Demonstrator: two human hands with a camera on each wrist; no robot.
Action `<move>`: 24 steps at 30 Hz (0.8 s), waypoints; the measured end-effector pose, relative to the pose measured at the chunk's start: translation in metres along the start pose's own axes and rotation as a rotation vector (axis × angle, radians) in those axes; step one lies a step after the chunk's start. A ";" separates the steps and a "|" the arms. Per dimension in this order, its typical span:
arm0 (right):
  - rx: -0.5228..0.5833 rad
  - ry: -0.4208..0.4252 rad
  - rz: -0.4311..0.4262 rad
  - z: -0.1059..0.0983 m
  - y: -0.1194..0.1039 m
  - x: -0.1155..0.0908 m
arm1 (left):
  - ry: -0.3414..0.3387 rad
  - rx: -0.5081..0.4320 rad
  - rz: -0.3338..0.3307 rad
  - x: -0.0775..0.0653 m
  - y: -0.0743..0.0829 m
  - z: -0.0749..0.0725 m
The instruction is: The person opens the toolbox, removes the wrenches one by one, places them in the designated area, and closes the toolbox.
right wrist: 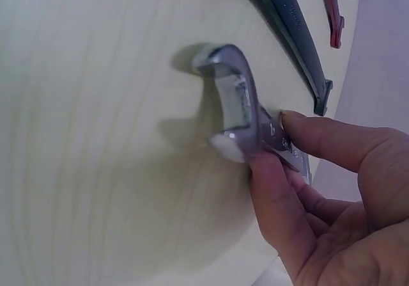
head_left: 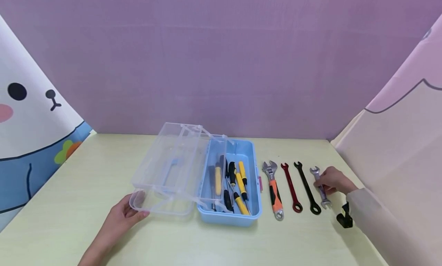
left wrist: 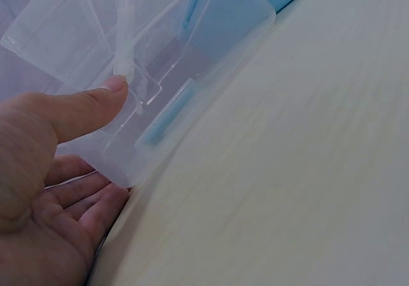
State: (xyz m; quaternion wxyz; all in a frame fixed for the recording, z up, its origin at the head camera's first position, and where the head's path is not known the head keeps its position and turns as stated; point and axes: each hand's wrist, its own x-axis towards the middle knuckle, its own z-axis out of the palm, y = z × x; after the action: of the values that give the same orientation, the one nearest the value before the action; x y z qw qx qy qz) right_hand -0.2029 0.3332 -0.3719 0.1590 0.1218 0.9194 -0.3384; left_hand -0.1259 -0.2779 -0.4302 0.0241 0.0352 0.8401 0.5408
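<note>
At the right, my right hand [head_left: 334,180] pinches the silver double open-end wrench [head_left: 324,202] by its shank, between thumb and fingers. In the right wrist view, one jaw end of that wrench [right wrist: 253,123] points toward the camera, just above the tabletop as far as its shadow shows. My left hand [head_left: 119,219] grips the front corner of the toolbox's clear plastic lid [head_left: 162,170], thumb on top and fingers beneath. The lid is swung out to the left of the light blue toolbox [head_left: 228,220]. Inside lie several yellow-and-black screwdrivers [head_left: 239,202], some seen through the lid.
Between the toolbox and my right hand lie an adjustable wrench [head_left: 274,193] with an orange-and-black handle, a red wrench [head_left: 292,187] and a black wrench [head_left: 307,187], side by side. A purple backdrop [head_left: 214,66] stands behind the table [head_left: 165,243], with printed cloths at both sides.
</note>
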 end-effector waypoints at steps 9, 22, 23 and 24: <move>-0.008 0.004 0.007 -0.001 -0.002 -0.003 | -0.002 -0.003 0.019 0.000 0.000 -0.001; -0.017 -0.018 0.011 -0.004 -0.005 -0.003 | 0.001 -0.003 0.032 0.000 0.000 -0.001; -0.019 -0.019 0.007 -0.005 -0.006 -0.002 | 0.001 -0.004 0.033 0.000 0.000 -0.001; -0.020 -0.021 0.001 -0.006 -0.007 -0.002 | 0.000 -0.005 0.033 0.000 -0.001 -0.001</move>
State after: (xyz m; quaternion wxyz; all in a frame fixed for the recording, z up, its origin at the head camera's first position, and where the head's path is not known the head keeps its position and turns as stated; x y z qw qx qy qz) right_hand -0.2044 0.3321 -0.3624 0.1701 0.1169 0.9209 -0.3306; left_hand -0.1264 -0.2788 -0.4305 0.0152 0.0491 0.8379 0.5434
